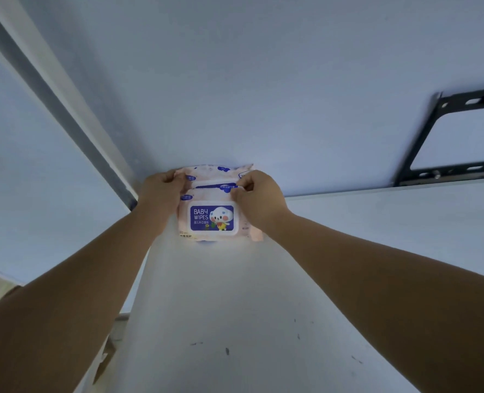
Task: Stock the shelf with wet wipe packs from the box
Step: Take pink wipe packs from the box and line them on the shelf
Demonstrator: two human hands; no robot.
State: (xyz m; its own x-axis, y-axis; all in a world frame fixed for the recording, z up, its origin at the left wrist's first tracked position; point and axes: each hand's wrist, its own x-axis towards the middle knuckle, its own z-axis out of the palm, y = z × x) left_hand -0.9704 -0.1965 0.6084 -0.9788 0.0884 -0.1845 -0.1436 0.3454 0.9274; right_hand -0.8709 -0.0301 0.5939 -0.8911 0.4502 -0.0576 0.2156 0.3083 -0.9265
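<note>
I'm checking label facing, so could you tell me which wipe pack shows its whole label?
The front pack, its BABY WIPES label fully readable; the pack behind shows only its top.

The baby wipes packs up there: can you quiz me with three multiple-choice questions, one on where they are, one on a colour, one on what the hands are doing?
1. Where do the wipe packs sit?
A) on the white shelf against the wall
B) on the floor
C) in a box

2. What colour is the front pack's label?
A) green
B) dark blue
C) red

3. What are the hands doing?
A) both hold the packs
B) only one touches
C) both hang free

Answers:
1 A, they rest on the shelf top by the wall.
2 B, the BABY WIPES panel is dark blue.
3 A, the left hand and right hand curl fingers on them.
</note>
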